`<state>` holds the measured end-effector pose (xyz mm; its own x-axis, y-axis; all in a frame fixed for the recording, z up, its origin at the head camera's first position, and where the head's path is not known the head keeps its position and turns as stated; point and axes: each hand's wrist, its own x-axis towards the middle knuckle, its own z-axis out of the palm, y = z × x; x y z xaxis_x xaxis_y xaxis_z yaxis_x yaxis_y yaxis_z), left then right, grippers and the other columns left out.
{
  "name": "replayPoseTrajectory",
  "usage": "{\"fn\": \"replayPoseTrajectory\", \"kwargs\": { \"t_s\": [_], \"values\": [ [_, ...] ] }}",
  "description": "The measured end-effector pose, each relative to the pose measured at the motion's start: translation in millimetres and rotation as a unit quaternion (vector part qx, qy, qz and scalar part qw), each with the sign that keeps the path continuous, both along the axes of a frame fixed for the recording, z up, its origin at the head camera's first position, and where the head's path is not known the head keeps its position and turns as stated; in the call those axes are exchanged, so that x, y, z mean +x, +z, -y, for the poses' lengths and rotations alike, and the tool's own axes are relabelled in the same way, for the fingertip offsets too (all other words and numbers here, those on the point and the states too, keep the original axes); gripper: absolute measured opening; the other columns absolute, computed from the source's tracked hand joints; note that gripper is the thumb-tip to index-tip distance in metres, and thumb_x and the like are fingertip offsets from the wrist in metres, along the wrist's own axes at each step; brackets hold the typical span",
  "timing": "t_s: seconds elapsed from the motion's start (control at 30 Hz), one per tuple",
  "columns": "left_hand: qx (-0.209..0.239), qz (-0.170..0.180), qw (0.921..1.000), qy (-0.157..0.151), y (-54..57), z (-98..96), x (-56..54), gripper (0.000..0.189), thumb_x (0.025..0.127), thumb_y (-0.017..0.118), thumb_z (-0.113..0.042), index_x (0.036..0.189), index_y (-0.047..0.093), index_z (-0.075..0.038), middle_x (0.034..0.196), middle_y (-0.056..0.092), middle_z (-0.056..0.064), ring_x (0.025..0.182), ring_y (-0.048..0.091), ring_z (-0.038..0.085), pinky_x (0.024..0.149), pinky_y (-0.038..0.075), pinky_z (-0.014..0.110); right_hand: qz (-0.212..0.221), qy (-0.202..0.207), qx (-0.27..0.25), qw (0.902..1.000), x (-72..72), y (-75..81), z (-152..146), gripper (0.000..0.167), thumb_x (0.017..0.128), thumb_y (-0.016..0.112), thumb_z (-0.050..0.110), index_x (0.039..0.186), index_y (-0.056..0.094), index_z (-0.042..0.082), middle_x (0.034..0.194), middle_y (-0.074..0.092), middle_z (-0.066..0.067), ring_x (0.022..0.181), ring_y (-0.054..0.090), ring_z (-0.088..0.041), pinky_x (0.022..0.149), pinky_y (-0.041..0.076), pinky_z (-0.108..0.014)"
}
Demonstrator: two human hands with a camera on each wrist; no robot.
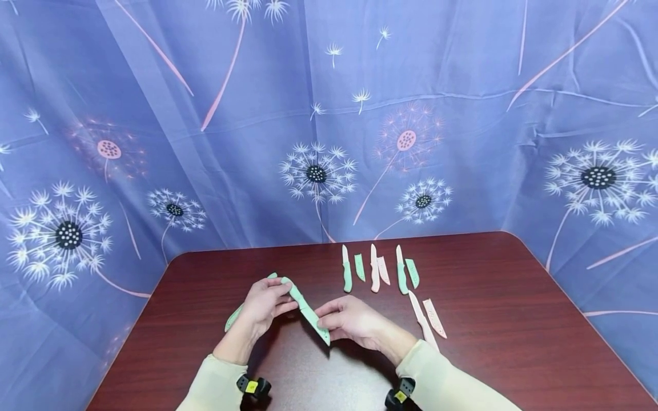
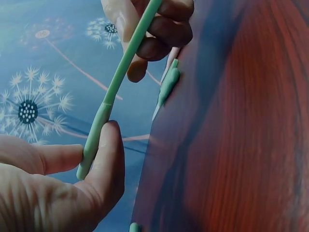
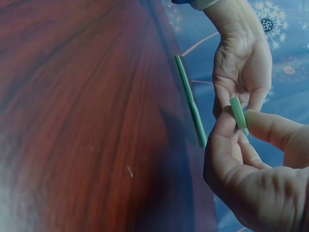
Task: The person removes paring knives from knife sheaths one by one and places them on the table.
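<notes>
A mint-green knife is held above the table in front of me, its blade inside a matching green sheath. My left hand pinches the handle between thumb and fingers, which also shows in the left wrist view. The sheath, near its tip, is pinched by my right hand. Behind the left hand, partly hidden by it, another green knife lies on the table; in the right wrist view it appears long and thin, seen edge-on.
Toward the back right of the dark red table lie bare-bladed knives, among them a green-handled one and a pink one. Separate sheaths lie beside them, such as a green one and a pink one. A patterned blue curtain surrounds the table.
</notes>
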<state>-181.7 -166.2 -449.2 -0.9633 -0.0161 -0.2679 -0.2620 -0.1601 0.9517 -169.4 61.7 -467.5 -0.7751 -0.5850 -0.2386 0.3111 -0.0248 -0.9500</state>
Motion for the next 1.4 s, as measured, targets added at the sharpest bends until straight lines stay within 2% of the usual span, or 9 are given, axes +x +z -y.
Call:
{"fn": "replayPoseTrajectory", "kwargs": {
  "t_s": [0.17, 0.43, 0.67, 0.93, 1.2, 1.3, 1.4],
  "values": [
    [0.015, -0.009, 0.9998, 0.002, 0.7, -6.9, 0.6, 0.032, 0.105, 0.06, 0.002, 0.131, 0.045, 0.012, 0.102, 0.06, 0.014, 0.083, 0.062, 0.02, 0.081, 0.064, 0.036, -0.016, -0.002, 0.01, 0.9998, -1.7, 2.3, -10.0, 0.03, 0.095, 0.065, -0.006, 0.123, 0.065, -0.017, 0.108, 0.075, -0.021, 0.091, 0.07, -0.019, 0.084, 0.062, -0.037],
    [0.037, -0.034, 0.9987, -0.006, 3.9, -19.7, 1.9, 0.023, 0.102, 0.062, 0.005, 0.121, 0.051, 0.013, 0.091, 0.063, 0.011, 0.078, 0.067, 0.02, 0.08, 0.064, 0.037, -0.038, -0.013, 0.044, 0.9982, -4.8, 8.8, -24.9, 0.029, 0.095, 0.067, -0.005, 0.121, 0.068, -0.016, 0.1, 0.072, -0.011, 0.087, 0.069, -0.016, 0.078, 0.061, -0.033],
    [0.041, -0.039, 0.9984, -0.007, 3.7, -29.8, 1.8, 0.024, 0.102, 0.061, 0.007, 0.122, 0.05, 0.013, 0.091, 0.065, 0.012, 0.08, 0.07, 0.02, 0.08, 0.064, 0.037, -0.056, -0.018, 0.071, 0.9958, -8.4, 13.4, -37.4, 0.029, 0.095, 0.07, -0.002, 0.121, 0.07, -0.014, 0.1, 0.072, -0.01, 0.082, 0.068, -0.014, 0.072, 0.059, -0.027],
    [0.055, -0.039, 0.9977, -0.009, 6.5, -40.2, -0.1, 0.027, 0.1, 0.063, 0.009, 0.122, 0.049, 0.014, 0.09, 0.066, 0.013, 0.08, 0.069, 0.019, 0.084, 0.064, 0.039, -0.073, -0.016, 0.087, 0.9934, -14.8, 18.4, -53.8, 0.027, 0.094, 0.07, -0.001, 0.118, 0.071, -0.014, 0.091, 0.072, -0.006, 0.079, 0.066, -0.012, 0.069, 0.055, -0.024],
    [0.06, -0.033, 0.9976, -0.013, 4.5, -50.0, -1.3, 0.031, 0.098, 0.064, 0.011, 0.124, 0.047, 0.012, 0.097, 0.065, 0.016, 0.084, 0.072, 0.018, 0.084, 0.063, 0.037, -0.129, -0.007, 0.141, 0.9816, -20.1, 22.2, -68.4, 0.024, 0.092, 0.072, 0.002, 0.113, 0.076, -0.007, 0.075, 0.062, 0.001, 0.068, 0.052, -0.011, 0.06, 0.043, -0.022],
    [0.059, -0.033, 0.9976, -0.015, 5.2, -54.0, -1.3, 0.03, 0.097, 0.065, 0.013, 0.123, 0.048, 0.012, 0.098, 0.064, 0.017, 0.084, 0.072, 0.018, 0.083, 0.063, 0.036, -0.153, -0.003, 0.162, 0.9748, -22.2, 23.9, -74.3, 0.022, 0.092, 0.073, 0.004, 0.112, 0.078, -0.004, 0.07, 0.055, 0.003, 0.064, 0.046, -0.011, 0.056, 0.036, -0.022],
    [0.06, -0.034, 0.9974, -0.019, 5.9, -57.4, -1.1, 0.029, 0.095, 0.066, 0.015, 0.12, 0.05, 0.011, 0.097, 0.065, 0.018, 0.084, 0.072, 0.018, 0.084, 0.063, 0.036, -0.183, 0.007, 0.187, 0.9651, -25.7, 25.0, -79.7, 0.02, 0.094, 0.074, 0.006, 0.112, 0.079, -0.001, 0.071, 0.057, 0.004, 0.067, 0.047, -0.011, 0.057, 0.037, -0.023]
  ]
}}
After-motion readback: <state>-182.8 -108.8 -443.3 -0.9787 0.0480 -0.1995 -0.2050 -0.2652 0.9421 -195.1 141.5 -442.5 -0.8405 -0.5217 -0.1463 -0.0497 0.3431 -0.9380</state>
